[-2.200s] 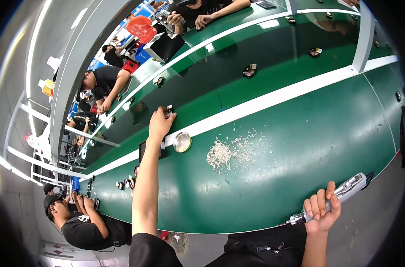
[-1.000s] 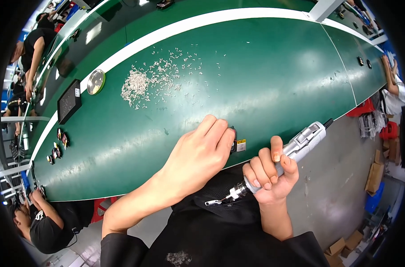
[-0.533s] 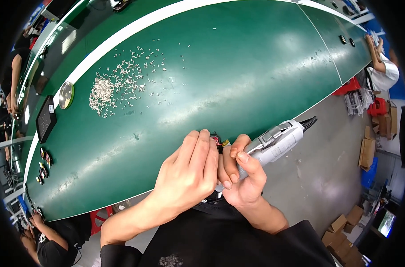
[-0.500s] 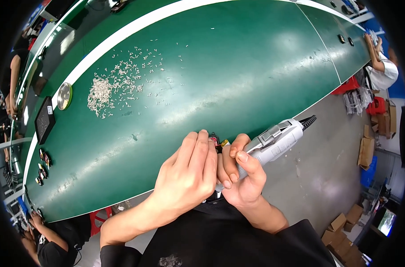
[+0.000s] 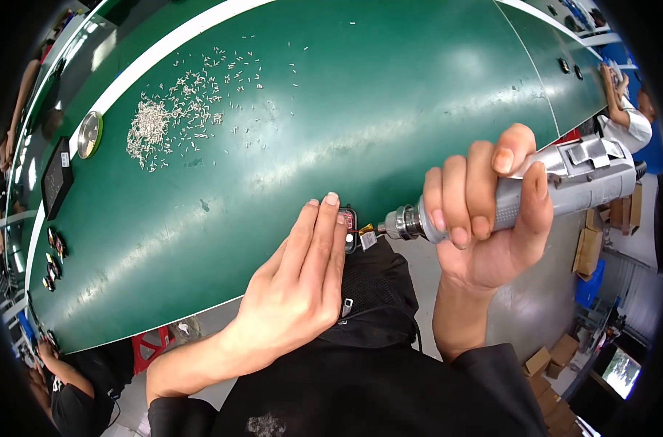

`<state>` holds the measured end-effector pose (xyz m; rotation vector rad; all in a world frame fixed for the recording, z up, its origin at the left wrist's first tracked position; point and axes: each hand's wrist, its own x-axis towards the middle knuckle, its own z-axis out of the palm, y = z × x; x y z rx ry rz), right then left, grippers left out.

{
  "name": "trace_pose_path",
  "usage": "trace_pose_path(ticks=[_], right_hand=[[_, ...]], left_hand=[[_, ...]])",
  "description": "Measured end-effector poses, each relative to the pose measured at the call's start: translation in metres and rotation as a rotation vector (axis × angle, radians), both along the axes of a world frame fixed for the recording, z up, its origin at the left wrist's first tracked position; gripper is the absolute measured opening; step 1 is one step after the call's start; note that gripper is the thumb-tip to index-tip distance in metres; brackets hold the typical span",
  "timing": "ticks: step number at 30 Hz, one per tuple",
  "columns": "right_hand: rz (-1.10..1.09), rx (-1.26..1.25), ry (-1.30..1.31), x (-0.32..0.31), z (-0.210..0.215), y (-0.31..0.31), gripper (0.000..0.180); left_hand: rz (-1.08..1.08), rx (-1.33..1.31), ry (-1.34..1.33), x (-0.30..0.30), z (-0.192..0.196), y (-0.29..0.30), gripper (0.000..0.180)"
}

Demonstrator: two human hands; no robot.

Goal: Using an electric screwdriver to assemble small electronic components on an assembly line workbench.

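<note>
Right hand (image 5: 484, 211) was clenched around the grey electric screwdriver (image 5: 535, 193); left hand (image 5: 299, 288), fingers straight, pinned the small dark part (image 5: 350, 227) at the table edge (image 5: 200, 240).

Left hand (image 5: 295, 291) reaches in from lower left, bare forearm running back to a dark sleeve at the bottom edge; palm down, fingers (image 5: 318, 240) straight and pressed together, pointing to the far side; fingertips lie at the near rim of the worktop; thumb not clearly seen. Right hand (image 5: 488, 211) is raised on the right, forearm rising near-vertical from a dark cuff; wrist bent; all four fingers curled in a tight fist-like grip, nails facing the camera, thumb wrapped over the far right side; the two hands lie close, not touching.
</note>
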<state>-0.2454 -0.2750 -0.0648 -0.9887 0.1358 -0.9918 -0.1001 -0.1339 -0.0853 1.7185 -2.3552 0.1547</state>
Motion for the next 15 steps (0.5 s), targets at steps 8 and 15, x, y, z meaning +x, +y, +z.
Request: trace_pose_path(ticks=[8, 15], right_hand=[[-0.001, -0.009, 0.075, 0.01, -0.009, -0.005, 0.024], [0.006, -0.007, 0.101, 0.012, -0.012, -0.006, 0.023]], left_hand=[[0.002, -0.035, 0.059, 0.002, -0.005, 0.0, 0.041], [0.001, -0.041, 0.102, 0.004, -0.006, 0.0, 0.04]])
